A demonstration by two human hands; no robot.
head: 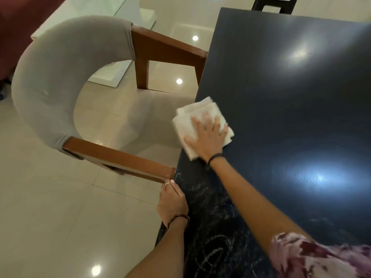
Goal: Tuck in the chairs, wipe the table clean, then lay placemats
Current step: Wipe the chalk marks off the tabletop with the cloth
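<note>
The job looks to be in its 2nd step, the wiping. The right hand (206, 135) lies flat with fingers spread and straight on a folded white cloth (197, 125), pressing it onto the dark table (291, 97) close to the table's left edge, near the middle of the frame. The left hand (172, 203) rests at that same edge, lower in the frame, its fingers curled over the rim of the table as if to steady the person; how firmly it grips cannot be told.

The chair (60, 81) with the gray padded back fills the left half of the frame, and its 2 wooden arms reach up to the table edge, so the 1st step appears done for this chair. A dark chair (273, 5) shows at the top of the frame, at the far end of the table; whether it is pushed in cannot be told.

Pale smears and streaks mark the table at the bottom center of the frame, so wiping seems unfinished there. No placemats are in view, so the 3rd step is judged not yet begun.
</note>
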